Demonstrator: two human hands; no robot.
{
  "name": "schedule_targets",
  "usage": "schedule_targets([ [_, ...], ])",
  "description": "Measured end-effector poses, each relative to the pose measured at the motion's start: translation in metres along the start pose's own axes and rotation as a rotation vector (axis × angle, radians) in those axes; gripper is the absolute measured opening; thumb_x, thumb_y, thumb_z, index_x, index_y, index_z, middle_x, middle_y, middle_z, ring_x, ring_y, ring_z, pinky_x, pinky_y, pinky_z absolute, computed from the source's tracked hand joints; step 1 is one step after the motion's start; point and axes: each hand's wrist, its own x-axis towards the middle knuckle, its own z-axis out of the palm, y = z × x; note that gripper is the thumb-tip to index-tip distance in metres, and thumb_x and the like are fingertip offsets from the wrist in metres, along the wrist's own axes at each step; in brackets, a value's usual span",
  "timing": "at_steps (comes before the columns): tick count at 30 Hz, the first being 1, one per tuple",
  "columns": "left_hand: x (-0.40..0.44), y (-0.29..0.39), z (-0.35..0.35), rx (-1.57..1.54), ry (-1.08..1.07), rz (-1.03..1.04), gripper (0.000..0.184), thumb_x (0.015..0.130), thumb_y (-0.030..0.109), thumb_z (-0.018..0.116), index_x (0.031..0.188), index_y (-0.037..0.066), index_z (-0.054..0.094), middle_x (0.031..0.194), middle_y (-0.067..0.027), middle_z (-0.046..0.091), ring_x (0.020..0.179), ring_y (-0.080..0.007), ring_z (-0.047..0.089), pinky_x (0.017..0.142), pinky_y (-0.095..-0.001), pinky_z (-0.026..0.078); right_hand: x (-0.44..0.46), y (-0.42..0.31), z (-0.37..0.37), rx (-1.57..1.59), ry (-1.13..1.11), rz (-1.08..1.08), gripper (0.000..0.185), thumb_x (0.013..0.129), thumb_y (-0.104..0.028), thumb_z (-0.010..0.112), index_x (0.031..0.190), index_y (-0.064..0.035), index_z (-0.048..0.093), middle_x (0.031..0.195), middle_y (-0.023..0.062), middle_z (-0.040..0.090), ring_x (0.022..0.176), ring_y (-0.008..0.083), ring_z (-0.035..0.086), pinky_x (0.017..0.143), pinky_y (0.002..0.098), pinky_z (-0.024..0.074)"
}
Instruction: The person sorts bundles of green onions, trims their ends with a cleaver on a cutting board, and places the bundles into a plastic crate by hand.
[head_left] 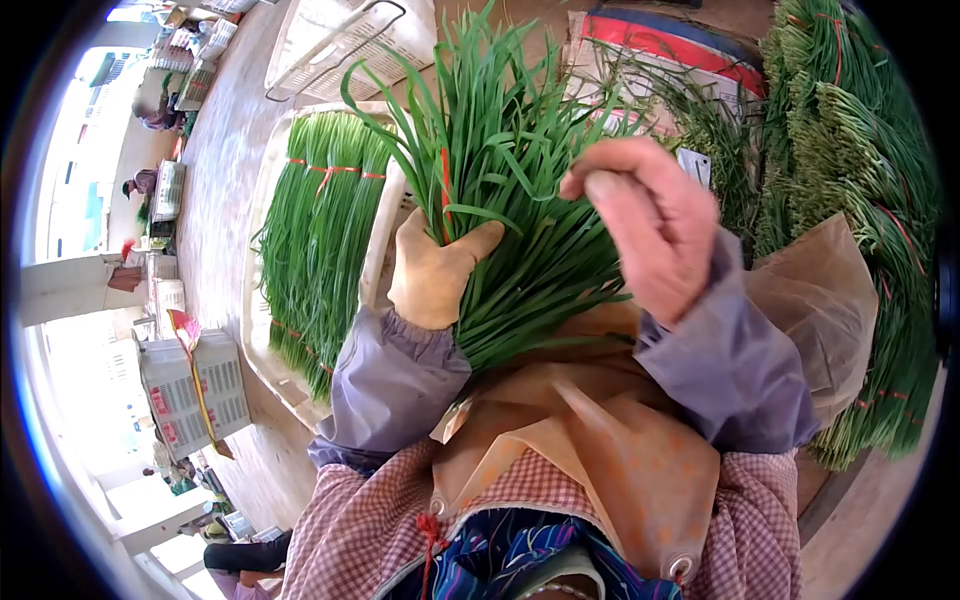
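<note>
We see a bunch of long green leaves (520,240) at the upper centre of the frame, its blades fanning toward the top edge and back toward the apron (570,440). A red strip (446,190) shows among the leaves, with no lettering that we can read. Our left hand (440,265), in a pale glove, grips the bunch, thumb laid across it. Our right hand (655,225), right of centre, is curled closed with thumb and forefinger together beside the leaves; we cannot tell whether a blade is caught between them.

Left of the bunch, a white crate (262,220) holds leaves tied with red bands. At the upper right, a sack (690,52) carries red and blue bands and printing too small for us to read. A pale card-like thing (695,166) lies below it, near loose leaves. More tied bundles (850,190) fill the right edge. At the left, a stacked crate (195,390) bears red labels (163,418), illegible to us.
</note>
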Motion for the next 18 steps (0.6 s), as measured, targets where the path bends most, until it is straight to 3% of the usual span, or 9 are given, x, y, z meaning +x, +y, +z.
schedule_targets([
  [3,-0.002,0.003,-0.001,-0.037,0.045,0.022,0.029,0.081,0.001,0.074,0.107,-0.004,0.064,0.095,-0.0089,0.071,0.079,-0.0160,0.066,0.074,-0.0292,0.054,-0.017,0.062,0.023,0.137,0.083,0.224,0.013,0.093,0.002,0.056,0.105,0.0010,0.061,0.086,0.0037,0.064,0.081,0.0079,0.058,0.076,0.0234,0.0481],
  [6,0.004,-0.005,-0.006,-0.131,0.017,-0.025,0.028,0.081,0.001,0.074,0.107,-0.005,0.063,0.095,-0.0092,0.071,0.080,-0.0158,0.067,0.074,-0.0295,0.054,-0.036,0.085,0.034,0.261,0.151,0.261,0.013,0.091,0.004,0.059,0.103,0.0003,0.061,0.087,0.0025,0.064,0.080,0.0076,0.058,0.074,0.0241,0.0480],
  [18,0.010,-0.011,-0.006,-0.117,0.009,-0.037,0.026,0.080,0.001,0.075,0.105,-0.003,0.065,0.093,-0.0073,0.071,0.079,-0.0151,0.066,0.073,-0.0290,0.054,-0.040,0.094,0.020,0.307,-0.136,0.484,0.023,0.085,0.002,0.067,0.106,-0.0021,0.060,0.079,-0.0019,0.062,0.071,0.0040,0.054,0.064,0.0218,0.0454],
])
